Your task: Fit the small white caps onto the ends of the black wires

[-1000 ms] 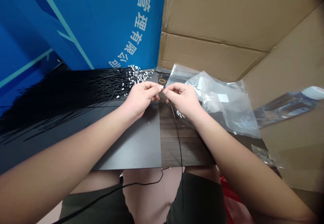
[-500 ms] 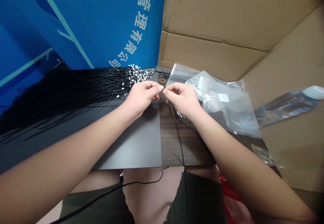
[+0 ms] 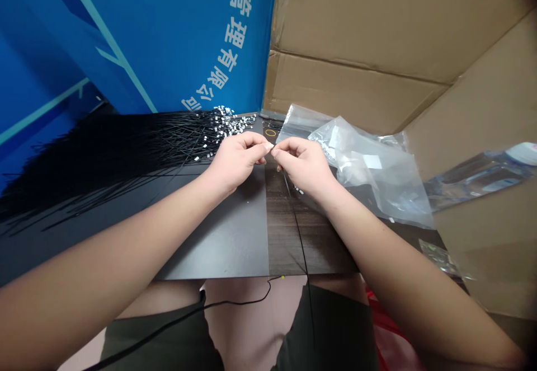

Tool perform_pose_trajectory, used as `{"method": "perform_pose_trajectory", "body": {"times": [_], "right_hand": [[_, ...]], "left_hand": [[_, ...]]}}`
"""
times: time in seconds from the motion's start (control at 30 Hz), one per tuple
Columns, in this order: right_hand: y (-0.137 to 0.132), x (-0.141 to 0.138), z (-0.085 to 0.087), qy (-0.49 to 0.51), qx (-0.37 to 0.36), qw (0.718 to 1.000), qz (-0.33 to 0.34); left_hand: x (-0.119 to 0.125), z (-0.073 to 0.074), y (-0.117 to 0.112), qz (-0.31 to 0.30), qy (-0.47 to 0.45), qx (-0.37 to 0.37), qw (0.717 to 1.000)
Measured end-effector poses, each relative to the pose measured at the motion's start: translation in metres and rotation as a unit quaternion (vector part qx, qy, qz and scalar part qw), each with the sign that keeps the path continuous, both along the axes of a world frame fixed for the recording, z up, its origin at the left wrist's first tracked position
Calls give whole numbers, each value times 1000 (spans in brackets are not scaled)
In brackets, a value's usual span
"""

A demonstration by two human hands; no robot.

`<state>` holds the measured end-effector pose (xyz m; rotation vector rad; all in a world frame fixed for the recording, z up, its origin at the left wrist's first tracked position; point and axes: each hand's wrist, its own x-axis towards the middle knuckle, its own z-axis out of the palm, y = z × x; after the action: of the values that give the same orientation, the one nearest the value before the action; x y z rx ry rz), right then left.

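Swung slightly rightward, the thin black wire (image 3: 302, 245) hangs gently curved.

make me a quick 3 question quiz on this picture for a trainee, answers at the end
1. What colour are the tips of the piled black strings? A red, B white, C green
2. True or false: the plastic bottle is right of the clear plastic bags.
3. Which is nearer the single black string that crosses the table's front edge: left hand or right hand?

Key: 1 B; 2 true; 3 right hand
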<state>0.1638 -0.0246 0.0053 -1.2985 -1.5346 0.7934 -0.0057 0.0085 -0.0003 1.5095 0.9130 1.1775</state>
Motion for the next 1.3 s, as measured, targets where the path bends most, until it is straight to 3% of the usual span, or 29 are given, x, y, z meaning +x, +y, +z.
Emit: {"method": "perform_pose_trajectory", "body": {"times": [0.3,0.57,0.7,0.87,1.07,1.3], "right_hand": [[-1,-3,-1,11,-9,1000,-10],[2,6,1,-9,-32,999,19],[7,14,0,-14,19,999,32],[7,17,-1,-103,82,989,65],[9,16,-5,-139,110,984,28],[13,17,-12,-103,149,983,-6]], "left_hand": [[1,-2,0,14,20,27,999],[-4,0,7,-11,-30,-67,997],[-7,1,9,-37,-12,-107,993],[-7,-1,8,-63,-6,-126,990],[-6,-3,6,-72,-40,-157,984],[-2,-2,1,-72,-43,-180,980]]}}
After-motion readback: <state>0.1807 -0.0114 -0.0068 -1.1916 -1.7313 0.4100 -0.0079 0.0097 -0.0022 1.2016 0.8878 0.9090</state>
